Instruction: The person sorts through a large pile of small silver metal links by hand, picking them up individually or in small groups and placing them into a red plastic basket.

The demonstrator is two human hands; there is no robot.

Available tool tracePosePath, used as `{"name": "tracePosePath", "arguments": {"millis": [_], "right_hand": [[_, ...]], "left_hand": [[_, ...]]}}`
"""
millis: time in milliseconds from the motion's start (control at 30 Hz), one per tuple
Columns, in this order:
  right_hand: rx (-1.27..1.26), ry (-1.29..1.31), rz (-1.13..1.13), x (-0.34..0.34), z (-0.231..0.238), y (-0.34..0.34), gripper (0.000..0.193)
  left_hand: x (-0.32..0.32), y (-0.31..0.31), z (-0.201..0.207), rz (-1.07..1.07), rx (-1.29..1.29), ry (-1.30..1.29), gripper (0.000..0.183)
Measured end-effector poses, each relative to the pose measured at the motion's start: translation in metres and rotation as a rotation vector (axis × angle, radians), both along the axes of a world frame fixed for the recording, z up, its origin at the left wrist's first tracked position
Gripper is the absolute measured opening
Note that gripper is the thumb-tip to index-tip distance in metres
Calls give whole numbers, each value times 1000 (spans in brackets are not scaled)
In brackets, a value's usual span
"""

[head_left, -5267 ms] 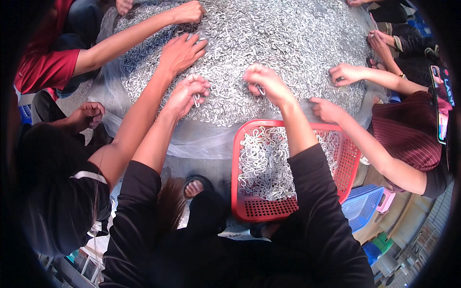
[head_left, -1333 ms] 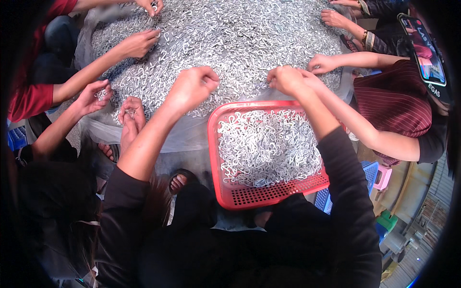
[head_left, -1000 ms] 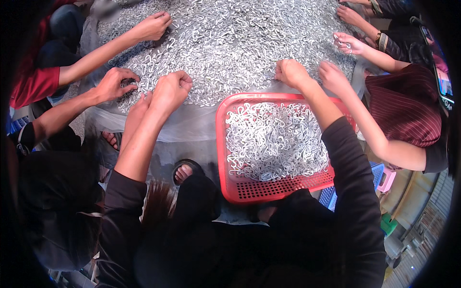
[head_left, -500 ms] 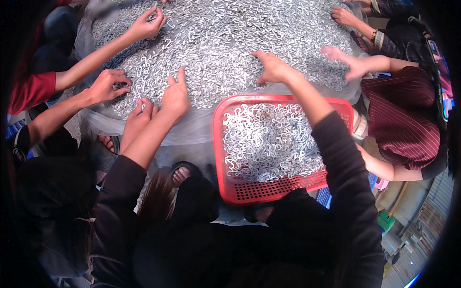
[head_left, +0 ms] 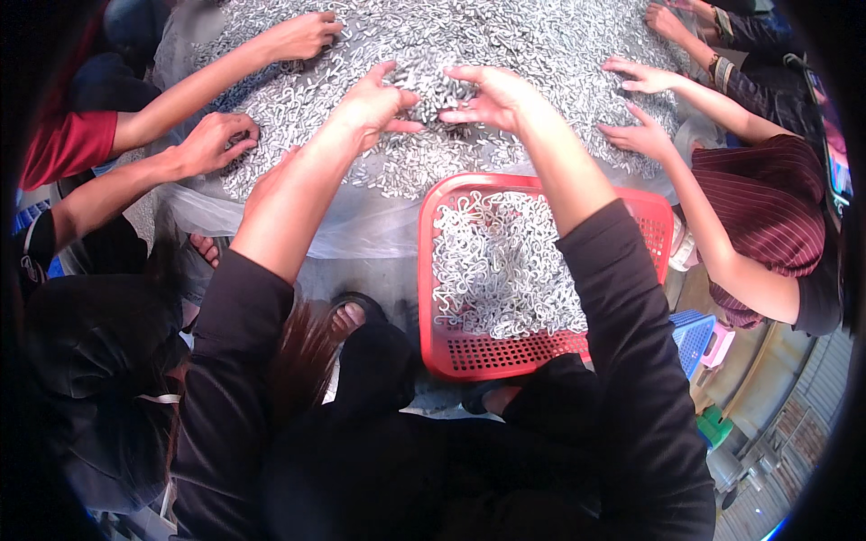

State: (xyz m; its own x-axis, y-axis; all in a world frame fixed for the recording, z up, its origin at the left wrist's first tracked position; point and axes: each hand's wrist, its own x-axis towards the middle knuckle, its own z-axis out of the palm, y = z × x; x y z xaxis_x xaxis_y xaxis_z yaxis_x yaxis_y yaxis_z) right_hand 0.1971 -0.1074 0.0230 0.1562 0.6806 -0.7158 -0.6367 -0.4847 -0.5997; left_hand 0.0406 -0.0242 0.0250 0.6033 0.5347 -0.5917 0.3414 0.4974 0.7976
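Flanking hooks, left hand and right hand lie beyond basket's rim.

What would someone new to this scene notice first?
Likely the wide spread of silvery pieces across the picture's top, with the person's left hand and right hand, both open, facing each other over it. Next, the red basket nearer the person, right of centre, holding silvery curved hooks.

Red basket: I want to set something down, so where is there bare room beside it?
On the grey ground left of the red basket, between the plastic sheet and the sandal. Crowded: the pile, with the left hand and right hand at it.
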Motion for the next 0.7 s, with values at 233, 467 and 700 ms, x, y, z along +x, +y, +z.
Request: {"name": "tracePosePath", "arguments": {"millis": [233,467,700], "right_hand": [[-425,-614,680,6,-13,-35,35],[-295,-349,279,-53,-50,-15,27],[1,127,-157,-17,-10,-2,25]], "left_hand": [[-51,-17,-31,-667,728,631,47],[-32,-48,-66,-434,629,543,68],[-16,-6,-25,203,-29,-31,58]]}}
